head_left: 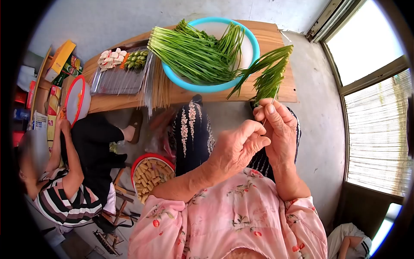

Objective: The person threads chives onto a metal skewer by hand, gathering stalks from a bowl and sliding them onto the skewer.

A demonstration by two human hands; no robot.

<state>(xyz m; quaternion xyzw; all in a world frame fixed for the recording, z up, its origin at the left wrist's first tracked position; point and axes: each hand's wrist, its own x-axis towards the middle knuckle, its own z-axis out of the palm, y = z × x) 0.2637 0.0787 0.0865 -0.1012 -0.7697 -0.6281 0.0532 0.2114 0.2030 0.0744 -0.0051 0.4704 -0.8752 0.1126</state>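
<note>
Between the thumb and fingers of my right hand (279, 123) is a thin skewer, with green chives (274, 71) threaded in a row along its upper part. My left hand (241, 144) is closed near the skewer's lower end, thumb and fingertips pinched together. Beyond both hands, a blue-rimmed basin (255, 43) on the wooden table holds long green chives (194, 56). Left of the basin lies a bundle of bare skewers (156, 84), beside a metal tray (116, 82) bearing finished skewers of white, orange and green pieces.
A co-worker in a striped top (69, 196) sits at the left, hands beside a red-rimmed bowl (84, 97). A red-rimmed basket (135, 166) of short tan pieces stands on the floor. Boxes (60, 60) line the left wall. Another person (349, 241) shows at lower right.
</note>
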